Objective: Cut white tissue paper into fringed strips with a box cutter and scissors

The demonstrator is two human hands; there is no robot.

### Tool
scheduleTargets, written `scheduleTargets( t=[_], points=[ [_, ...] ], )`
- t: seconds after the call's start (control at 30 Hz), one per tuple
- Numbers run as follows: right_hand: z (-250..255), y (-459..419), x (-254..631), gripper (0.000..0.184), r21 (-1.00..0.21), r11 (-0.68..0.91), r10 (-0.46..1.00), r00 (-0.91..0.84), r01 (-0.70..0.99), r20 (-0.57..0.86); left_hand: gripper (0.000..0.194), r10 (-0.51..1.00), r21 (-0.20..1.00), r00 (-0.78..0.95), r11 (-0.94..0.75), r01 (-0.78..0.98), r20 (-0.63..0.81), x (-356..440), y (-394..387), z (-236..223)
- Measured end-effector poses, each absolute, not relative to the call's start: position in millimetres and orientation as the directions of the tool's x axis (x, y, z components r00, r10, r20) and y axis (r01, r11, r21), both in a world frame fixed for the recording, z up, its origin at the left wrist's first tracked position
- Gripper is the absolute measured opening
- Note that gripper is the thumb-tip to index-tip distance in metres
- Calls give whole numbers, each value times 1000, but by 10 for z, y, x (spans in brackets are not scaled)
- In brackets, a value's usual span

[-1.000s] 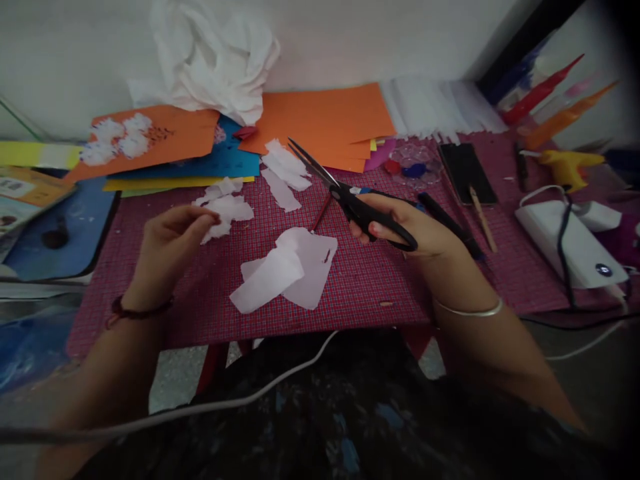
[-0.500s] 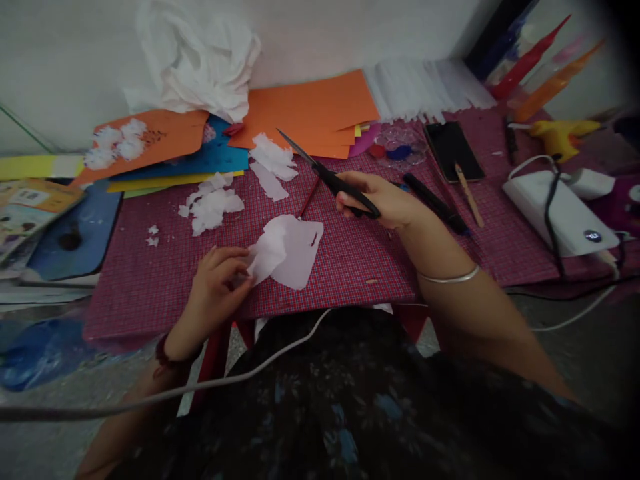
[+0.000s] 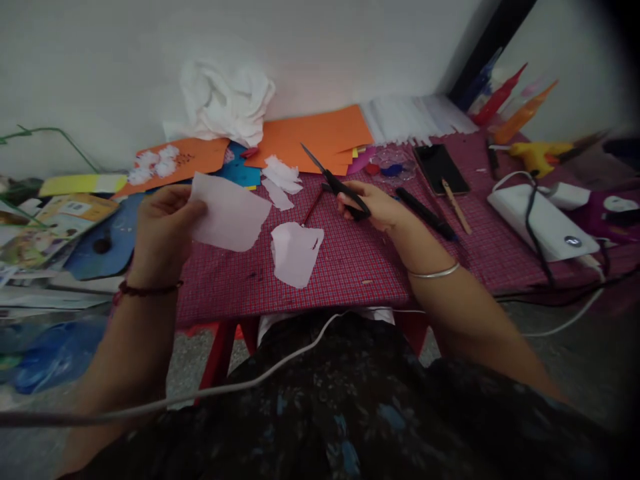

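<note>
My left hand [image 3: 167,230] is closed on one edge of a white tissue paper piece [image 3: 230,212], held up above the left part of the table. In my right hand [image 3: 367,205] is a pair of scissors [image 3: 334,183] with black handles, its blades together and pointing up and to the left. Between my hands, more cut tissue paper [image 3: 297,257] lies flat on the checked tablecloth [image 3: 350,267]. Torn white strips [image 3: 281,180] rest farther back, and a thin dark red stick [image 3: 313,205] lies beside the scissors.
Orange paper sheets [image 3: 315,137] and a crumpled white cloth [image 3: 225,100] are at the back. To the right lie a phone [image 3: 441,168], a black marker [image 3: 427,213], a white power bank [image 3: 543,217] with cables and a yellow glue gun [image 3: 540,155]. Magazines [image 3: 60,227] are at the left.
My left hand has lifted a tissue paper piece off the stack and carried it up and to the left. My right hand still holds the scissors. The view has shifted slightly.
</note>
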State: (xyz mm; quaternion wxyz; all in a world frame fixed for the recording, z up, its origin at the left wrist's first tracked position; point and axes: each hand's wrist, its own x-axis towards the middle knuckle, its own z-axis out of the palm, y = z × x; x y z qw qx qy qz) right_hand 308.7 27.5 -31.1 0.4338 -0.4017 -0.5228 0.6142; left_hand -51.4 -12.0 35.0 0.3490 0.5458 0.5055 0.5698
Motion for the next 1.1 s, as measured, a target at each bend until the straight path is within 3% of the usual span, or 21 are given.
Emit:
scheduleTargets(
  t=[0.13, 0.4, 0.57, 0.73, 0.83, 0.9, 0.97, 1.0, 1.1],
  points=[
    [-311, 270, 3081, 52, -991, -70, 959, -282, -115, -35, 22, 954, 978, -218, -192, 81, 205, -472, 258, 343],
    [-253, 215, 3041, 57, -986, -82, 950, -310, -147, -32, 24, 983, 991, -127, -126, 51, 132, -149, 571, 350],
    [-227, 220, 3080, 56, -985, -56, 952, -307, -161, -4, 17, 989, 956, 40, -149, 254, 144, 120, 332, 304],
    [-211, 206, 3072, 57, -981, -72, 948, -318, -178, -12, 15, 945, 833, 252, -307, 460, 209, 355, 42, 264],
    [-201, 192, 3048, 57, -980, -93, 951, -306, -177, -35, 12, 839, 835, 537, -356, 420, 88, 414, -71, 335],
    [-196, 184, 3035, 58, -978, -111, 954, -293, -174, -56, 13, 633, 881, 771, -328, 341, -63, 413, -110, 395],
    [-197, 181, 3028, 57, -977, -129, 954, -290, -168, -76, 19, 451, 915, 879, -271, 300, -155, 386, -114, 419],
    [-201, 182, 3026, 55, -977, -134, 953, -291, -164, -82, 20, 434, 923, 886, -249, 292, -164, 366, -103, 408],
    [-230, 195, 3024, 50, -978, -139, 953, -290, -158, -89, 19, 675, 924, 736, -251, 290, -48, 294, -25, 270]
  ],
)
